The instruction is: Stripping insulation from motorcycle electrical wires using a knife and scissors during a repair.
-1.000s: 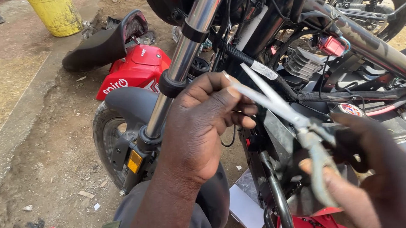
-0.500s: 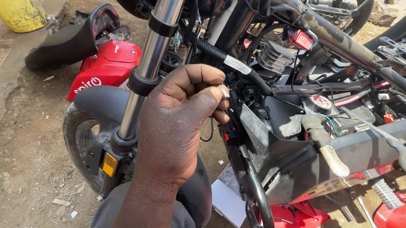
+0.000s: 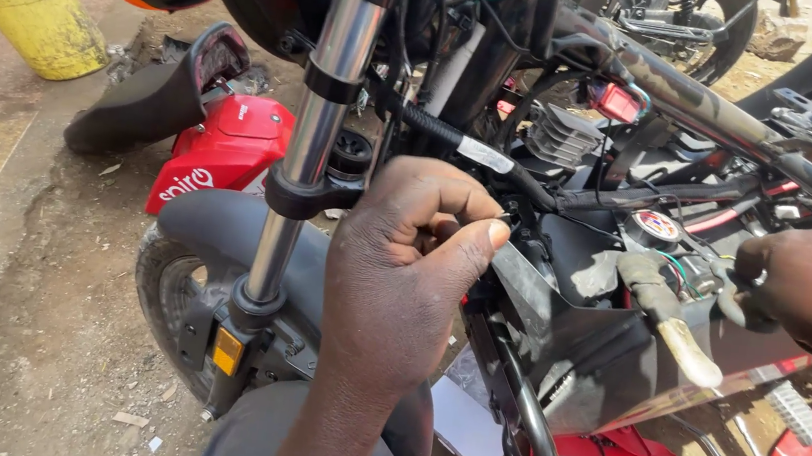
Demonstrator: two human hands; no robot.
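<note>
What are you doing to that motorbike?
A person is bent over a motorbike with its covers off. The left hand pinches something tiny, too small to make out, by the black panel behind the shiny front fork. The right hand grips pliers with worn handles beside the wires. A red body panel and a black seat lie on the dirt near a yellow container.

Single head-worn view, close, angled down over the motorcycle (image 3: pixel 567 225).
</note>
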